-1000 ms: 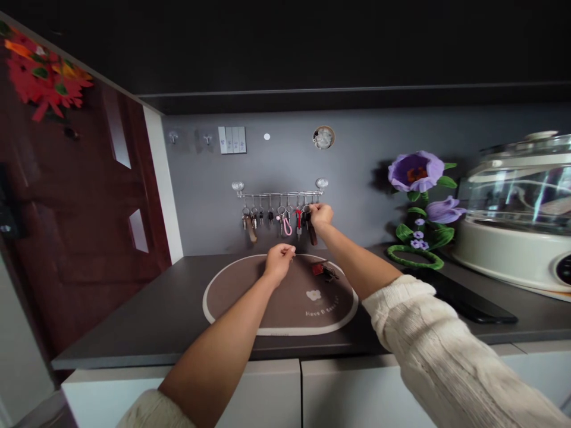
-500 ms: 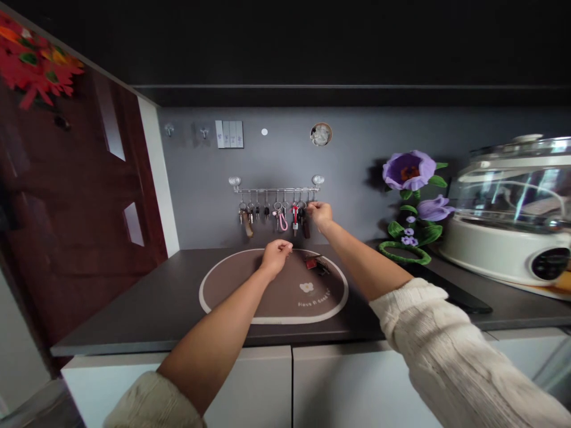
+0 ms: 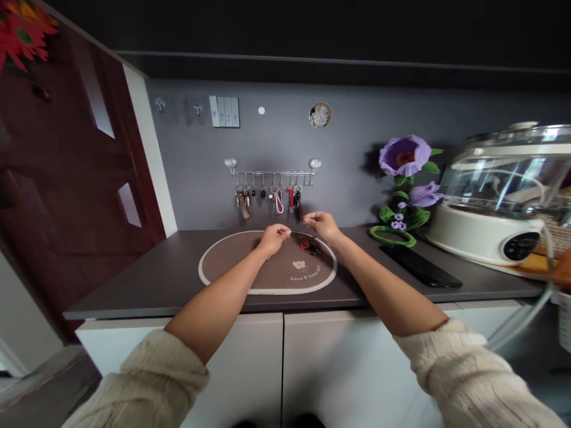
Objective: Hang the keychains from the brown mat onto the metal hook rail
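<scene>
My left hand (image 3: 274, 240) is over the back of the oval brown mat (image 3: 236, 261), its fingers pinched together. Anything it holds is too small or hidden to make out. To its right, my right hand (image 3: 322, 226) is also pinched, just below and right of a brown key fob (image 3: 300, 212); I cannot make out anything in it. Above both hands, a clear hook rail (image 3: 274, 173) carries several key sets, one with a pink loop (image 3: 279, 205) and one with a red tag (image 3: 291, 195). A dark bunch of keys with a red piece (image 3: 304, 244) lies on the mat.
A black phone (image 3: 422, 267) lies on the counter to the right. Behind it stand purple felt flowers (image 3: 405, 156) on a green ring base and a white appliance with a clear cover (image 3: 477, 232). A dark cabinet (image 3: 312, 35) overhangs the wall.
My right hand has come down from the right end of the hook rail towards the mat. My left hand stays pinched over the mat. The whole view has shifted slightly.
</scene>
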A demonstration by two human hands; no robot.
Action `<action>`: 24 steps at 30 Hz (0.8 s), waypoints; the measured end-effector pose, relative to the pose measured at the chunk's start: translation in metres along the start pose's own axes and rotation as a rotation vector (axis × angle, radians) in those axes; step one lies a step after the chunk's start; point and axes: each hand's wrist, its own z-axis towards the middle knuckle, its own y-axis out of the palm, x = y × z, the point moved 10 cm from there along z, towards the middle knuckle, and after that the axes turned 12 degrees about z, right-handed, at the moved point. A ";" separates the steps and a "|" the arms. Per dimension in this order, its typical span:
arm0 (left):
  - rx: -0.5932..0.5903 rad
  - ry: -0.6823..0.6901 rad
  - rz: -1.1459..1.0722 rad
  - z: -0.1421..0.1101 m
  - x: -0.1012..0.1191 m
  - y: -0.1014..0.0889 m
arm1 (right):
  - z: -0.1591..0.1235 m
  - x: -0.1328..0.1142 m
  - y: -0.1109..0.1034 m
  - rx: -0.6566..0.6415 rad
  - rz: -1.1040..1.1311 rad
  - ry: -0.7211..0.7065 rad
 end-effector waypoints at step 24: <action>-0.092 0.033 0.104 -0.004 0.002 0.009 | -0.028 0.013 -0.011 -0.243 -0.859 -0.067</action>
